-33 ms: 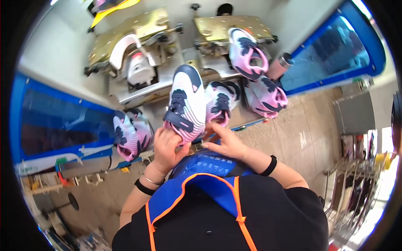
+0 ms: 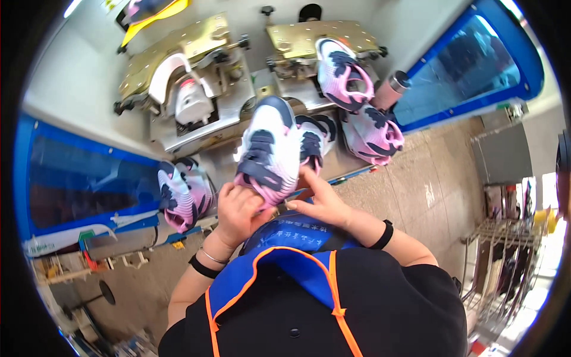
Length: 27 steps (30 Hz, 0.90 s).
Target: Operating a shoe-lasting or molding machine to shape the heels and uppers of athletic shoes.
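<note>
Shifted slightly rightward against the silvery metal bench [image 2: 221,163] is the white-and-pink sports shoe [image 2: 272,146] with navy toe and strap, raised toe-away before it. Left hand [image 2: 237,211]: fingers curled on its heel, likely keeping the upper exposed; right hand [image 2: 326,205]: thumb and forefinger parted beside the heel, grip uncertain. Beyond, similar shoes [image 2: 373,138] stand aside, perhaps for ready reach; farthest, gold-coloured flat metal plates [image 2: 327,38].

- Bright overall; white glare washes out the lower right rim behind the silver wire rack [image 2: 513,231].
- Pale reflections on the blue-framed, dark glass window [image 2: 467,68] at right.
- White, pink and navy shoe [image 2: 279,146] slightly blurred.
- Fisheye bending; blackened corners.
</note>
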Each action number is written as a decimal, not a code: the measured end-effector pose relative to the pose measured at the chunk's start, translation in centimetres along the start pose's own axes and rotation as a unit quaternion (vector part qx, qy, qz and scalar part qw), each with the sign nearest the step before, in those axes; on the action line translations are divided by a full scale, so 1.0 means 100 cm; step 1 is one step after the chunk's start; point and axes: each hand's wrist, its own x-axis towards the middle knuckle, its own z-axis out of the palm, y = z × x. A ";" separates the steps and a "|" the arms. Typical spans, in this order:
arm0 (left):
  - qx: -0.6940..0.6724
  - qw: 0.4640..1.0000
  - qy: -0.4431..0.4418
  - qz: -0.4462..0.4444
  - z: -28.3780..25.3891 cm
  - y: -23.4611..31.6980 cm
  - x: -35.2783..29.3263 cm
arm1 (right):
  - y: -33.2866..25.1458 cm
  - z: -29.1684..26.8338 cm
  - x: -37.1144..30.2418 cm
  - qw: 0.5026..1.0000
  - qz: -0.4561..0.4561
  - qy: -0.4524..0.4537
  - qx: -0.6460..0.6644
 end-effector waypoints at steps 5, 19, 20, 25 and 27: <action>-0.086 0.968 -0.088 0.217 0.028 0.024 0.061 | 0.001 -0.026 -0.039 0.901 -0.003 0.242 0.360; -0.147 0.982 -0.076 0.095 0.183 0.108 0.226 | 0.024 -0.183 -0.118 0.841 0.003 0.500 0.209; -0.147 0.981 -0.114 0.061 0.195 0.102 0.227 | 0.031 -0.182 -0.119 0.844 0.022 0.494 0.210; -0.074 0.977 -0.177 0.090 0.228 0.098 0.216 | 0.040 -0.183 -0.109 0.836 0.056 0.519 0.172; -0.048 0.979 -0.172 0.098 0.230 0.105 0.208 | 0.051 -0.197 -0.104 0.839 0.058 0.526 0.129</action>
